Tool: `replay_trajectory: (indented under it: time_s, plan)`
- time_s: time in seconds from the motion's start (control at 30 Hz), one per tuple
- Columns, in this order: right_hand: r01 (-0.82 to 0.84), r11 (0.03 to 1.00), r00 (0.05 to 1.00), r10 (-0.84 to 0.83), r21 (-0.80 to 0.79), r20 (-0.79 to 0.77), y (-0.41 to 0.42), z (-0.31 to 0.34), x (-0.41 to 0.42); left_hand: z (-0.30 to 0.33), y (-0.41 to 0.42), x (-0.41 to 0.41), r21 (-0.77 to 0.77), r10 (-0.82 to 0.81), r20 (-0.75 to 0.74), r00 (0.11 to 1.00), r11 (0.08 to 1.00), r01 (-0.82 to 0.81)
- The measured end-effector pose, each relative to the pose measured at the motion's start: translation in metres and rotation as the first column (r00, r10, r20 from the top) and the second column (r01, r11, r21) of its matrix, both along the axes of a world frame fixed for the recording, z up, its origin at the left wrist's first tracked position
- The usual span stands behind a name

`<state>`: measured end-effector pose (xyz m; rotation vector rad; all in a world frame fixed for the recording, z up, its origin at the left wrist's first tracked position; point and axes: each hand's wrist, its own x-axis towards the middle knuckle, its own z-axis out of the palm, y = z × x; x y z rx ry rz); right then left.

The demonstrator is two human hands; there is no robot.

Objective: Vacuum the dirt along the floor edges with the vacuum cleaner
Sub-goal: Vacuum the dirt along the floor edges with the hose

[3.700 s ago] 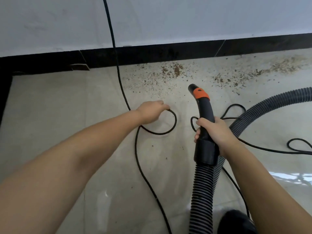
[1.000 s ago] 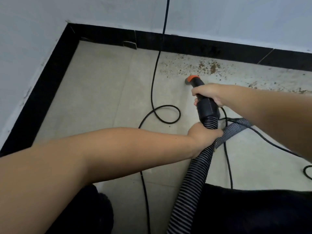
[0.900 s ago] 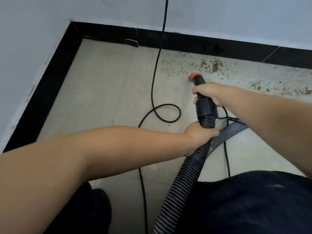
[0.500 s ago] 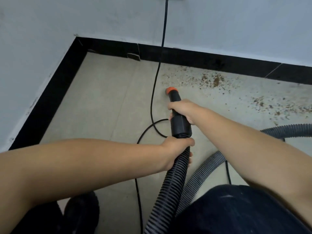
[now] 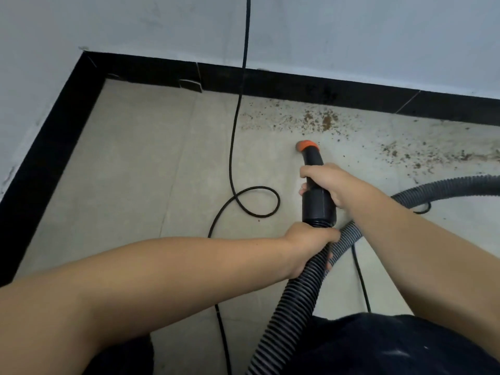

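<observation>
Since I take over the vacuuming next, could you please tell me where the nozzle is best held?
Hold the nozzle on its thick black barrel, from above and behind, as the right hand does. The orange tip must stay free at the floor, and the ribbed hose behind flexes, so the left hand only steadies it.

Tiled floor (image 5: 140,163); dirt (image 5: 326,121); cable (image 5: 232,163)

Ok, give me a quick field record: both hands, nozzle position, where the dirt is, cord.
left hand: grips the ribbed grey-black vacuum hose just below the cuff
right hand: grips the black plastic nozzle tube
orange nozzle tip: at the beige tile floor, short of the dirt
brown dirt specks: along the black baseboard, spreading right
black power cord: hangs down the wall, loops left of the nozzle
</observation>
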<state>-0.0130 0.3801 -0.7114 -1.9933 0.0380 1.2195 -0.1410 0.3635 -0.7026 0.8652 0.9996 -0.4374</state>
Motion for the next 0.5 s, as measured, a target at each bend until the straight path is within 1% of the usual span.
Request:
replay_trajectory:
  time_s: [0.1, 0.17, 0.23, 0.3, 0.5]
  plan:
    - [0.116, 0.993, 0.993, -0.116, -0.021, 0.003, -0.027, 0.002, 0.017, 0.0, -0.014, 0.015, 0.024, -0.084, 0.027, 0.996, 0.996, 0.083]
    - [0.168, 0.986, 0.986, -0.168, -0.019, 0.009, -0.035, 0.002, 0.025, 0.001, -0.017, 0.023, 0.043, -0.098, 0.03, 0.995, 0.994, 0.096]
    - [0.183, 0.983, 0.983, -0.183, -0.015, 0.016, -0.032, 0.0, 0.029, 0.0, -0.014, 0.027, 0.068, -0.086, 0.032, 0.996, 0.994, 0.084]
    - [0.168, 0.986, 0.986, -0.168, -0.004, 0.015, -0.021, -0.003, 0.026, -0.003, -0.007, 0.023, 0.097, -0.058, 0.025, 0.998, 0.994, 0.055]
    - [-0.009, 0.999, 1.0, 0.009, 0.042, 0.0, 0.032, -0.008, 0.005, -0.009, 0.024, 0.004, 0.13, 0.08, 0.009, 0.997, 0.988, -0.081]
